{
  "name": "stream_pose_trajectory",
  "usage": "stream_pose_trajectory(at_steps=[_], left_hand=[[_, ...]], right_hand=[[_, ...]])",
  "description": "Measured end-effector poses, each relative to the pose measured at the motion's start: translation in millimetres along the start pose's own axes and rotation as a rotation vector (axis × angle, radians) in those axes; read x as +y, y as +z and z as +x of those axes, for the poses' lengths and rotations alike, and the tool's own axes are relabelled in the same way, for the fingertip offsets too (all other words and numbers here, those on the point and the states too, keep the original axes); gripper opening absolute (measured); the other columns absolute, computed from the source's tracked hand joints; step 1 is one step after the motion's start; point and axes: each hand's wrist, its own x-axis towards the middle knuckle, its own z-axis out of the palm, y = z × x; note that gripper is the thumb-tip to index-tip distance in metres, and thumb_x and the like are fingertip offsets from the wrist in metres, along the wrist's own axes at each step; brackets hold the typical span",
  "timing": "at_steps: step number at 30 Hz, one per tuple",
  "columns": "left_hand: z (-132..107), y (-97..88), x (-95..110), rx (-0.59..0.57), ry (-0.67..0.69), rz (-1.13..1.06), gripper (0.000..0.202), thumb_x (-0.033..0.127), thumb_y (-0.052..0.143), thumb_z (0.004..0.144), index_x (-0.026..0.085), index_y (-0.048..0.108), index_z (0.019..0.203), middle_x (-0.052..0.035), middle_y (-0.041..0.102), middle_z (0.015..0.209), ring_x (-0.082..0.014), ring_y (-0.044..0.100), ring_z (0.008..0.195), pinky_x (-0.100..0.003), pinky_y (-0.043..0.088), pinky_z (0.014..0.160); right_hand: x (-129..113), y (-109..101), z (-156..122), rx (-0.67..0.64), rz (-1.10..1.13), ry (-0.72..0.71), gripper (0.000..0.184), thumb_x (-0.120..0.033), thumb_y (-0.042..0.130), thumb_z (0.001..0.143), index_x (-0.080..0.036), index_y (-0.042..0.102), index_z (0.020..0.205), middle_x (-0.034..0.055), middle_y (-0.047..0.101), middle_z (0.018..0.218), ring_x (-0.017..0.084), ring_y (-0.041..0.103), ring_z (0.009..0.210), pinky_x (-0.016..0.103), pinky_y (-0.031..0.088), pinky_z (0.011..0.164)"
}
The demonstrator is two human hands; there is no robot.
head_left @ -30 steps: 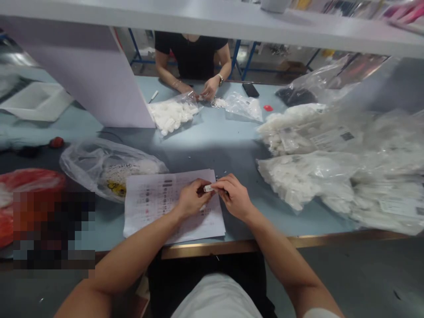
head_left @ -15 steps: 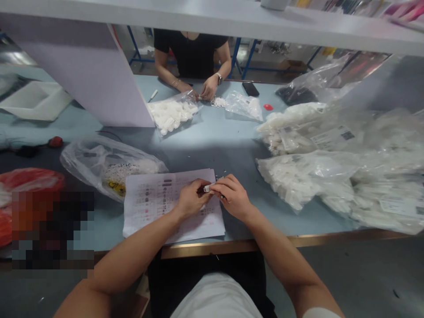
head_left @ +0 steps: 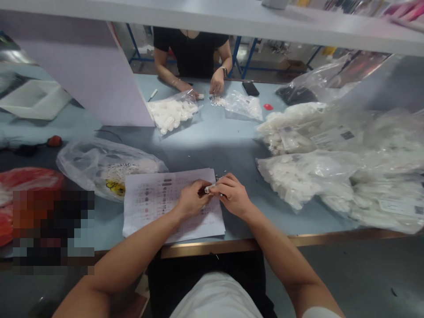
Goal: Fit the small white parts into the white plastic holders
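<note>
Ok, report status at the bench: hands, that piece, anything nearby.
Left hand and right hand pinching a small white rectangular tag together, above stacked white printed sheets. Clear plastic bag of white pieces to the right, apart from hands.

Single head-worn view, facing forward and down over a blue workbench (head_left: 212, 145). The left hand (head_left: 192, 199) and right hand (head_left: 232, 197) lie close, at lower centre; the far bench, seemingly softer, lies well away.

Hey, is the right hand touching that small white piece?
Touching: the head view shows the fingertips of the right hand pressed against the end of the small white piece, with no gap between them.
</note>
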Motion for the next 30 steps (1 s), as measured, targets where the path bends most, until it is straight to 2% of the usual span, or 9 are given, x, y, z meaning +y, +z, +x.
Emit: stream_pose_trajectory(at_steps=[7, 13, 19, 22, 26, 30], left_hand=[[-0.5, -0.8, 3.3, -0.017, 0.031, 0.073, 0.026, 0.025, 0.064, 0.072, 0.022, 0.067, 0.097, -0.0024, 0.068, 0.084, -0.0161, 0.061, 0.073, -0.026, 0.047, 0.07], [-0.4, 3.8, -5.5, -0.04, 0.153, 0.069, 0.022, 0.028, 0.062, 0.075, 0.022, 0.066, 0.096, -0.0029, 0.068, 0.087, -0.0172, 0.06, 0.077, -0.028, 0.047, 0.073], [-3.6, 4.1, -7.5, -0.016, 0.225, 0.066, 0.02, 0.035, 0.061, 0.079, 0.02, 0.065, 0.091, -0.0028, 0.065, 0.08, -0.016, 0.059, 0.074, -0.027, 0.046, 0.072], [-3.9, 3.4, -6.1, 0.012, 0.222, 0.03, 0.02, 0.036, 0.062, 0.078, 0.019, 0.065, 0.09, -0.0022, 0.065, 0.078, -0.0157, 0.059, 0.073, -0.027, 0.046, 0.071], [-2.5, 3.1, -3.4, 0.031, 0.14, -0.039, 0.019, 0.03, 0.063, 0.077, 0.02, 0.065, 0.093, -0.0009, 0.066, 0.08, -0.0142, 0.06, 0.072, -0.025, 0.047, 0.068], [-1.6, 3.0, -2.0, -0.001, 0.084, -0.051, 0.021, 0.032, 0.061, 0.078, 0.02, 0.065, 0.096, -0.0012, 0.067, 0.08, -0.0153, 0.062, 0.074, -0.026, 0.047, 0.067]], right_hand=[[3.7, -2.1, 3.5, -0.124, 0.067, 0.118, 0.011, -0.021, 0.063, 0.085, -0.022, 0.067, 0.075, 0.0015, 0.062, 0.078, 0.014, 0.053, 0.076, 0.025, 0.042, 0.071], [5.6, -9.3, 11.9, -0.271, 0.253, 0.247, 0.009, -0.015, 0.068, 0.078, -0.019, 0.063, 0.071, -0.0007, 0.059, 0.075, 0.013, 0.056, 0.076, 0.025, 0.042, 0.071], [3.0, -14.4, 19.8, -0.375, 0.305, 0.389, 0.011, -0.016, 0.069, 0.074, -0.017, 0.058, 0.075, -0.002, 0.058, 0.075, 0.011, 0.052, 0.069, 0.022, 0.039, 0.062], [4.7, -14.6, 20.2, -0.367, 0.289, 0.419, 0.013, -0.02, 0.071, 0.073, -0.017, 0.059, 0.078, -0.0018, 0.058, 0.077, 0.011, 0.05, 0.068, 0.022, 0.038, 0.061], [8.8, -15.0, 15.8, -0.291, 0.278, 0.4, 0.016, -0.027, 0.072, 0.074, -0.018, 0.063, 0.083, -0.0005, 0.058, 0.079, 0.012, 0.051, 0.072, 0.024, 0.039, 0.065], [10.1, -13.7, 12.8, -0.244, 0.235, 0.416, 0.013, -0.024, 0.071, 0.075, -0.019, 0.064, 0.085, -0.0001, 0.059, 0.079, 0.013, 0.052, 0.073, 0.025, 0.04, 0.066]])
